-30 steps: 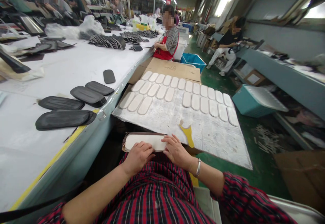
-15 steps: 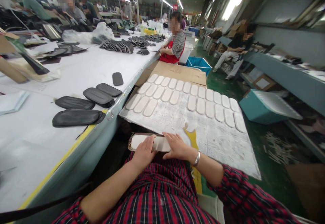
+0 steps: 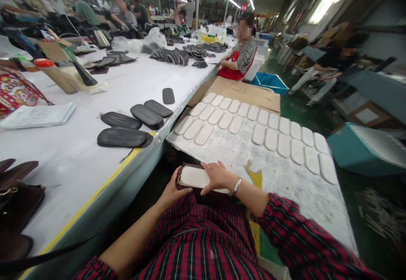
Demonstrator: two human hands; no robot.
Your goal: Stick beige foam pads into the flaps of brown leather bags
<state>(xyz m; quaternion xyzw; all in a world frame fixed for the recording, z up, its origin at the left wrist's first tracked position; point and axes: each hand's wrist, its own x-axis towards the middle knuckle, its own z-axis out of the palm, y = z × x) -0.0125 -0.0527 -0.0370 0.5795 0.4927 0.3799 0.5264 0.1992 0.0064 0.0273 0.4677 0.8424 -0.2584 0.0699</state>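
Note:
Just above my lap is a long dark-brown piece with a white oval pad point(image 3: 193, 177) on its upper face; its exact kind is unclear. My left hand point(image 3: 173, 191) is closed around its left end, thumb on the near edge. Across the middle and right part lies my right hand point(image 3: 218, 177), fingers over the far edge and thumb on the near side, covering some of the pad. Beyond it, a low board point(image 3: 285, 187) carries rows of white oval pads point(image 3: 258, 134). Left of that, several black oval pieces point(image 3: 122, 137) lie stacked on the white table.
The white table point(image 3: 72, 161) with yellow edge tape runs along my left, holding a notepad point(image 3: 41, 115) and brown leather parts point(image 3: 19, 204). A yellow strip point(image 3: 255, 176) touches the board's near edge. A co-worker in a red apron point(image 3: 233, 68) sits beyond the cardboard point(image 3: 244, 91).
My left hand has slid off the pad's top to the piece's left end. My right hand stays over the piece. The view has turned left, bringing brown leather parts into sight.

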